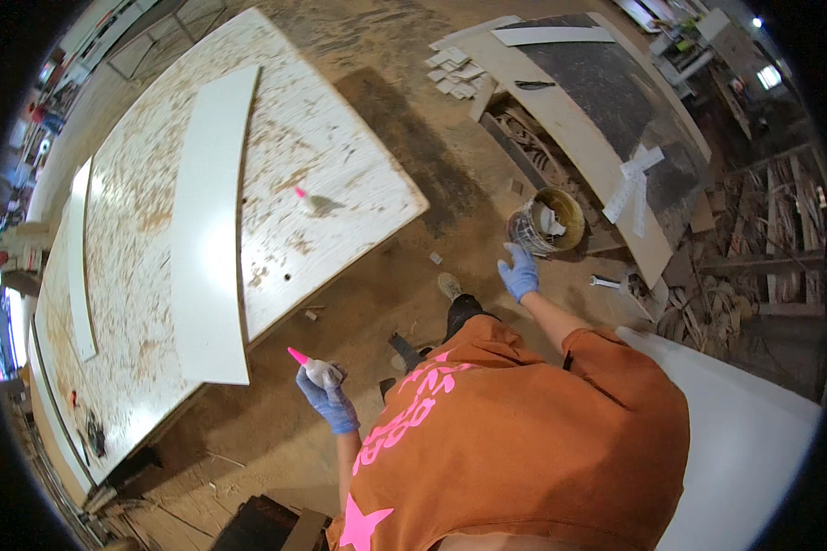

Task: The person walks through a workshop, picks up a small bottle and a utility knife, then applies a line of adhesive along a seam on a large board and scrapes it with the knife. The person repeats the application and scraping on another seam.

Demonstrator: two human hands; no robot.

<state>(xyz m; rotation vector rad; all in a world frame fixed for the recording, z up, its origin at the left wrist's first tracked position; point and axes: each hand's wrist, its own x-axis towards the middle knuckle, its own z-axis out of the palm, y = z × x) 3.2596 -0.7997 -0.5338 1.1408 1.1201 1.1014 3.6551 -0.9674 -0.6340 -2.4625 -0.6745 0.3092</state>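
In my gloved left hand (331,402) is a white squeeze bottle (321,371) with a pink pointed nozzle; the fingers wrap round it beside the table's near edge. My right hand (521,275), in a blue glove, is open with fingers apart, close to a stained bucket (522,227). Whether it touches the bucket I cannot tell. Inside the bucket lies something whitish. On the worn white table (349,147) rests a long white board (204,202), its near end jutting past the edge. To its right stands a second pink-tipped bottle (312,201).
A narrow white strip (81,275) lies at the table's left, near some pliers-like tools (94,433). At the right is a low dark-topped bench (606,101) with white strips (634,184) on it. A wrench (606,282) and wood scraps (717,303) lie nearby.
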